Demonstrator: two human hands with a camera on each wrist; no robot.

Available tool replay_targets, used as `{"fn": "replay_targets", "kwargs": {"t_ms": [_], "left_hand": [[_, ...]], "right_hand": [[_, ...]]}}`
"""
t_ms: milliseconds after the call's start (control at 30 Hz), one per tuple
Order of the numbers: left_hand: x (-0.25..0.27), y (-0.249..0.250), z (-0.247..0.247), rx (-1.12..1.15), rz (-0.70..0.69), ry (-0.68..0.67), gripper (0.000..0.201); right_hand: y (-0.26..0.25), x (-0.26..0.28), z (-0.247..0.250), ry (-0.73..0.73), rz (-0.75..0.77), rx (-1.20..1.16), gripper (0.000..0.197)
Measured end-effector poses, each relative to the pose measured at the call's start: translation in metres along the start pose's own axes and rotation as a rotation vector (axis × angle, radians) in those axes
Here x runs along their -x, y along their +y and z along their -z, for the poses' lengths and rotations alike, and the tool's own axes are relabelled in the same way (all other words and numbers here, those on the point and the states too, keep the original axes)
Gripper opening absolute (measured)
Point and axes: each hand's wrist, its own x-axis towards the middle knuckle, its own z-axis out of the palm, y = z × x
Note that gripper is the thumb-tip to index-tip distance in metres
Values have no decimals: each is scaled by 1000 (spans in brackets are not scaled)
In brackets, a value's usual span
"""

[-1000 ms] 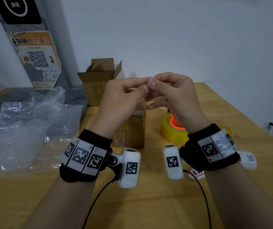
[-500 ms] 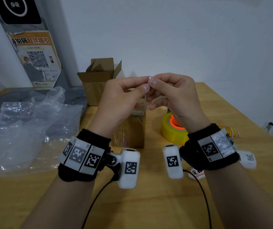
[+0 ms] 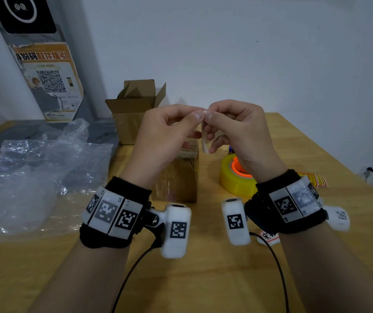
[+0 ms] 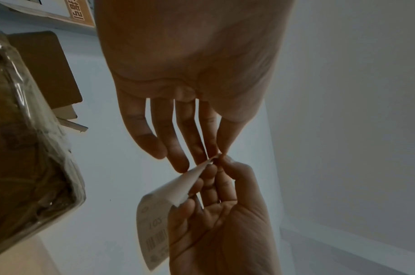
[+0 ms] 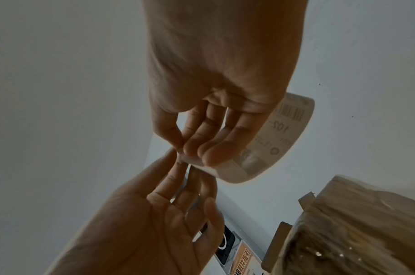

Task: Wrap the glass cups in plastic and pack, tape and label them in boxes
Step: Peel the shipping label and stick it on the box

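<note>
A white label [image 3: 204,141] is held in the air above the middle of the tabletop [image 3: 226,279], raised in front of the wall. Its top corner is pinched between thumb and forefinger of the left hand [image 3: 165,141], while the right hand [image 3: 237,132] pinches the same corner from the other side, so that both grips are closed on the label. In the left wrist view the label [image 4: 159,219] is seen hanging below the meeting fingertips, with a barcode and handwritten digits on its face and one layer curled away at the top. In the right wrist view the label [image 5: 272,141] is shown behind the right hand's fingers [image 5: 209,141].

Under the hands a sealed box [image 3: 178,177], wrapped in glossy tape, is stood on the tabletop. An open box [image 3: 133,111] with raised flaps is set behind it, toward the far edge. A roll of yellow tape [image 3: 237,177] with an orange core is laid just to the right of the sealed box. A crumpled sheet of clear plastic [image 3: 41,172] is spread over the left part of the tabletop. A small printed sticker [image 3: 268,237] lies near the right wrist, and a red and yellow item [image 3: 316,180] is seen toward the right edge.
</note>
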Motion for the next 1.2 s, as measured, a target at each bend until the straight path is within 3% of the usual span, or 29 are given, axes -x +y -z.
{"fn": "replay_targets", "kwargs": {"t_ms": [367,733,1000,1200], "left_hand": [[-5,-4,2,22,142,83,17],[-11,-11,9,436,315,235,21],[-15,-11,15,840,440,233,22],[-18,-17,17,904,402,238,25]], "right_hand": [[1,-1,-2,67,-51,-21,16],[-1,-6,3,215,-225,-280,20],[3,-13,10,370,-338,-597,12],[13,-15,17,464,-330,-800,11]]}}
